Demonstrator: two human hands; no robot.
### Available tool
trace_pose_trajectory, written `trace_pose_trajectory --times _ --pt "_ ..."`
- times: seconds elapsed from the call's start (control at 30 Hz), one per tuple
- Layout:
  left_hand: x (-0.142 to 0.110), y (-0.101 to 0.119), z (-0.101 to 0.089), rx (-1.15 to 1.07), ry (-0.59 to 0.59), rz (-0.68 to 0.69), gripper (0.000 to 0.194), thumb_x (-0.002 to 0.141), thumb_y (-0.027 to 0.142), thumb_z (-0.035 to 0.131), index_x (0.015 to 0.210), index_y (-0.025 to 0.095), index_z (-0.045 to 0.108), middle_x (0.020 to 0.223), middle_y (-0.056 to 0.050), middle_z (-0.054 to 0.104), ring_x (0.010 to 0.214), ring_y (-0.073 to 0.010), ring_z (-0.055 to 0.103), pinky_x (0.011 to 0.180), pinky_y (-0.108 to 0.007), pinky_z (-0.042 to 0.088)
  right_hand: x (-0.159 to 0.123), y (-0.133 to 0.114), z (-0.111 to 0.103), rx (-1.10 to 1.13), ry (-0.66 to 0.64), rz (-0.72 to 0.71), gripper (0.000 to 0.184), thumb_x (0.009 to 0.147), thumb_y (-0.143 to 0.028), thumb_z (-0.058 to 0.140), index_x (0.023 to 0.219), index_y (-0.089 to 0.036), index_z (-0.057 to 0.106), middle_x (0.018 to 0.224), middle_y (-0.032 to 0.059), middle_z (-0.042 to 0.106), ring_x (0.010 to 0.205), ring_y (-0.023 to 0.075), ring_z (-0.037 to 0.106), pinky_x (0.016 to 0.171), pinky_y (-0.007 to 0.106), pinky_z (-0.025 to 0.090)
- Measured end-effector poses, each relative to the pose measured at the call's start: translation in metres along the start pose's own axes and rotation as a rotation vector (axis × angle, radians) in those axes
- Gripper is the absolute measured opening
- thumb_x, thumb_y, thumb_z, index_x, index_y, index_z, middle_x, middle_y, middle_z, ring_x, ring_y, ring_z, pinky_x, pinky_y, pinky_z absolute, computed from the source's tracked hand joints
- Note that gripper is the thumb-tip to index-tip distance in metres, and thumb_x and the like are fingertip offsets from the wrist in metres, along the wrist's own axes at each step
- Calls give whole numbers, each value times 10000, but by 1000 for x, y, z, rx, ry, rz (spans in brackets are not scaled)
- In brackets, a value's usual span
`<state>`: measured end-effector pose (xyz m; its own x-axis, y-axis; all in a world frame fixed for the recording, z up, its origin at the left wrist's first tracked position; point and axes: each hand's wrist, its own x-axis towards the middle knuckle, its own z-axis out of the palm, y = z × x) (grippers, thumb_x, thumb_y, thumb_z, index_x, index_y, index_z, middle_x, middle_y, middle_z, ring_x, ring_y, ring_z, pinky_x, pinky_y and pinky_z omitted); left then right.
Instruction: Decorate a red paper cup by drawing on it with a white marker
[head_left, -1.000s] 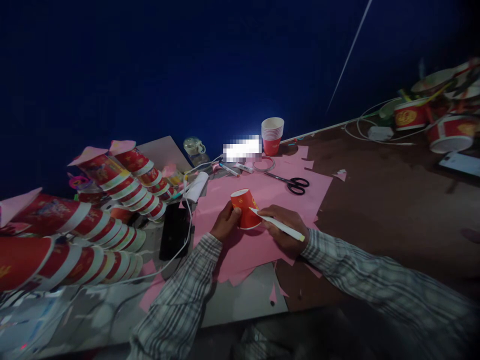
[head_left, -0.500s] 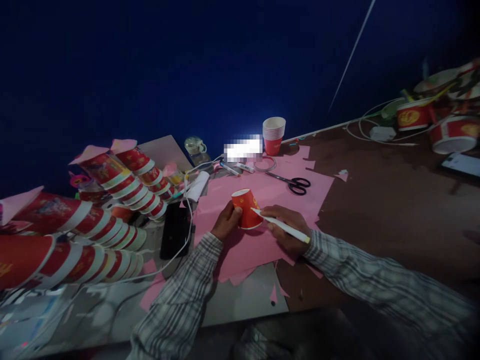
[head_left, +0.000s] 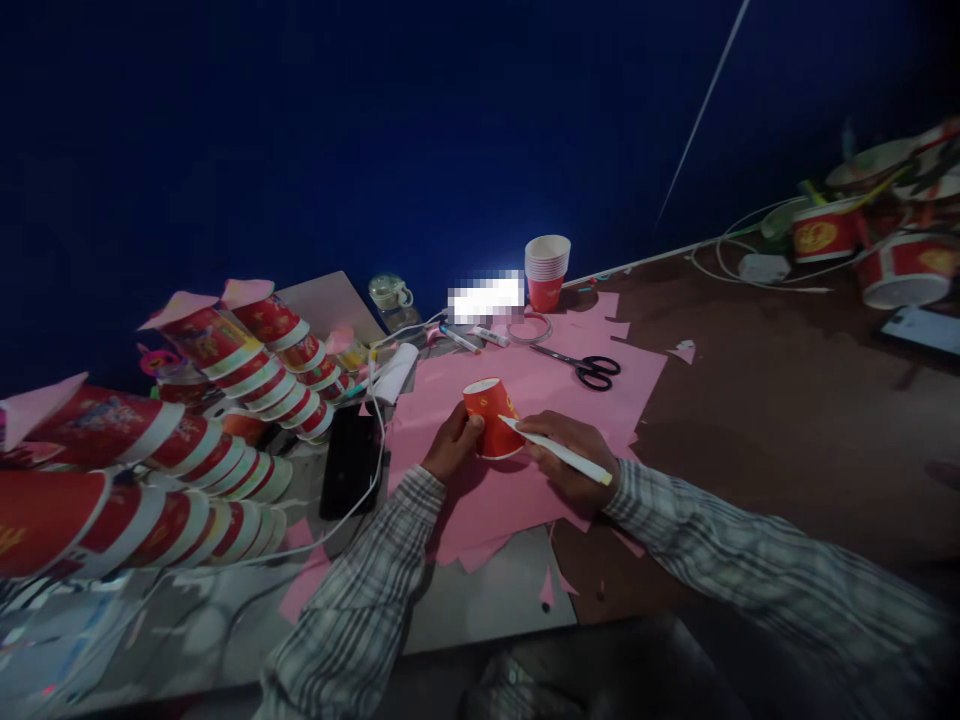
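A red paper cup (head_left: 495,425) stands upside down over pink paper (head_left: 465,520), its narrow end up. My left hand (head_left: 456,440) is closed on the cup's left side, thumb across its front. Between the fingers of my right hand (head_left: 574,455) is a white marker pen (head_left: 566,455), its tip at the cup's right front beside a yellow print. Whether the tip touches the cup I cannot tell. Black-handled scissors (head_left: 585,368) lie on the paper behind my right hand.
Stacked red cups (head_left: 247,360) lean at the left, some topped with pink paper. A black phone (head_left: 351,460) with a white cable lies beside my left forearm. At the back stand nested cups (head_left: 547,275) near a bright lamp (head_left: 486,297). Decorated red cups (head_left: 911,270) sit far right.
The marker's rear end has shifted slightly left and down with my right hand, and its tip has moved a little left. My left hand and the cup stay nearly the same.
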<state>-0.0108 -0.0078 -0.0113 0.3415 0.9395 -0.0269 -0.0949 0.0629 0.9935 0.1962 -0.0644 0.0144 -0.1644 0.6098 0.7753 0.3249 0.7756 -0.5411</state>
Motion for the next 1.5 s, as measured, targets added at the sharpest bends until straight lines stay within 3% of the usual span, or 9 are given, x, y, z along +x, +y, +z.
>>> trace_pose_trajectory --times 1.5 --pt "2 1 -2 13 -3 0 616 766 659 729 1121 164 639 1084 -96 707 1030 -238 651 951 -382 523 1 -1 -1 -53 -28 -29 254 978 -239 531 1212 -219 628 963 80 756 829 199 745 709 324 635"
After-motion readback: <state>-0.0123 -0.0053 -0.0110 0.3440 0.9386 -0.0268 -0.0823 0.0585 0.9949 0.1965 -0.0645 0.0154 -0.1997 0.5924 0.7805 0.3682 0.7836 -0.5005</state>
